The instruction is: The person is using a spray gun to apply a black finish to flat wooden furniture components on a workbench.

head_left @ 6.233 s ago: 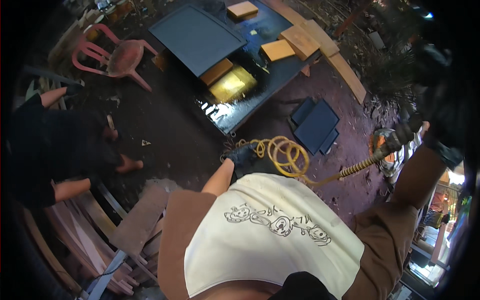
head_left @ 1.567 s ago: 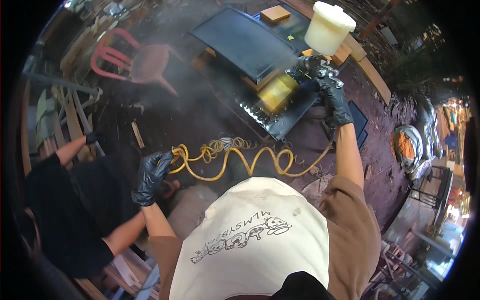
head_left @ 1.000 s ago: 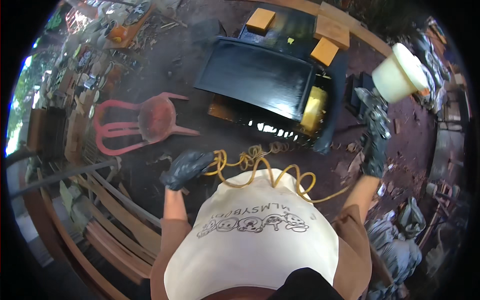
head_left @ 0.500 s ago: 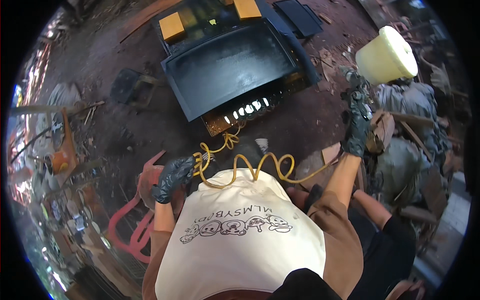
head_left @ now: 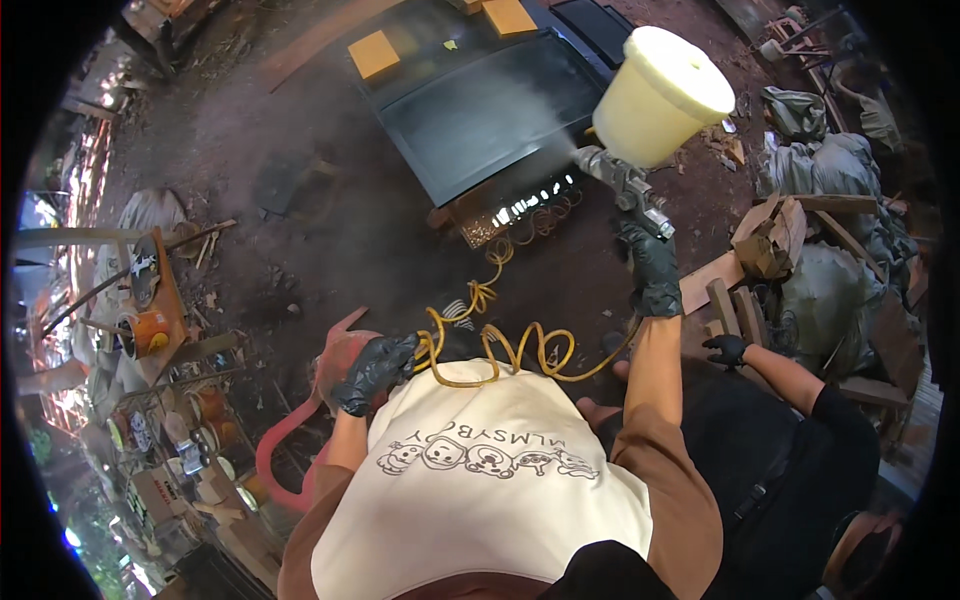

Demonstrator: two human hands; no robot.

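My right hand (head_left: 655, 275), in a black glove, is closed around the grip of a spray gun (head_left: 628, 188). A pale yellow paint cup (head_left: 650, 105) sits on the gun. Mist leaves the nozzle and spreads over the dark rectangular panel (head_left: 470, 125), which rests raised on a stand in front of me. My gloved left hand (head_left: 374, 374) grips a loop of the coiled yellow air hose (head_left: 466, 383) near my waist. The hose stretches across my front to the gun hand; its other end runs toward the stand.
Orange-yellow blocks (head_left: 374, 55) lie beyond the panel. A red plastic chair (head_left: 340, 350) is by my left hand. Shelves with cans (head_left: 150, 333) stand left. Sacks (head_left: 825, 285) and wood scraps are at right, near a co-worker in black (head_left: 800, 440) with one gloved hand.
My right hand has swung left with the spray gun, bringing it to the panel's right edge. Mist now comes from the nozzle. The co-worker's gloved hand has come into view.
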